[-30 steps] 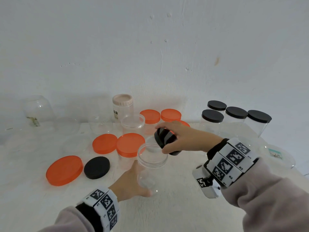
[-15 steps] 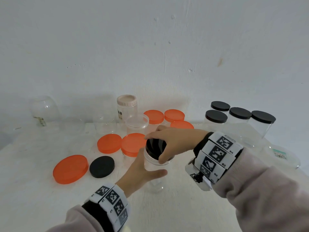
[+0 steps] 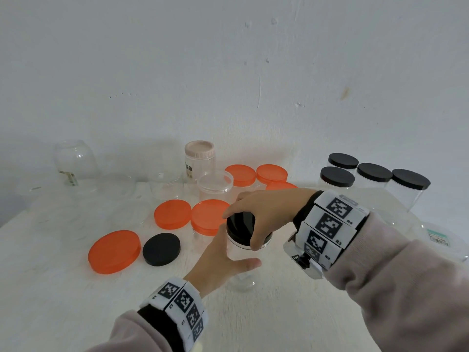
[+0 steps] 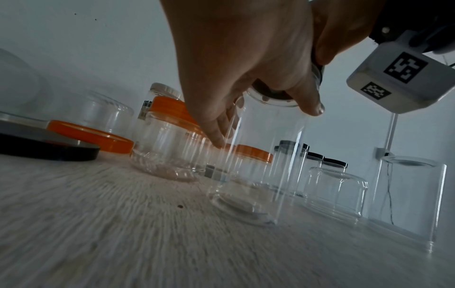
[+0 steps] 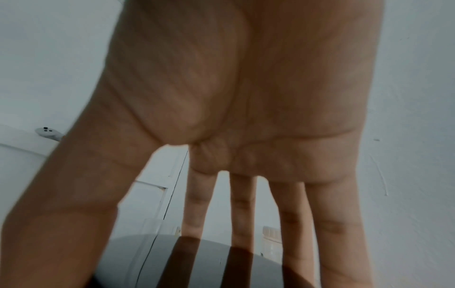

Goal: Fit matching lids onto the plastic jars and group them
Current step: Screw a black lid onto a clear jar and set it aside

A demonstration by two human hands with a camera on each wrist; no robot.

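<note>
A tall clear plastic jar [image 3: 241, 260] stands upright near the middle of the white table [image 3: 50, 288]. My left hand [image 3: 218, 260] grips its side, thumb in front and fingers behind. A black lid [image 3: 239, 226] sits on the jar's mouth, and my right hand [image 3: 262, 218] grips it from above, thumb and fingers round its rim. The left wrist view shows the jar [image 4: 258, 155] with my left hand [image 4: 246, 58] wrapped around it. In the right wrist view my right hand's fingers [image 5: 242, 204] spread over the black lid [image 5: 147, 263].
A loose black lid [image 3: 161, 248] and a large orange lid [image 3: 114, 251] lie to the left. Orange-lidded jars [image 3: 209, 217], a loose orange lid [image 3: 172, 214], an open clear jar [image 3: 215, 184] and a beige-lidded jar [image 3: 199, 158] stand behind. Several black-lidded jars [image 3: 374, 172] stand together at the back right.
My right hand has brought the black lid from the air down onto the jar's mouth. My left hand has closed round the jar higher up its side.
</note>
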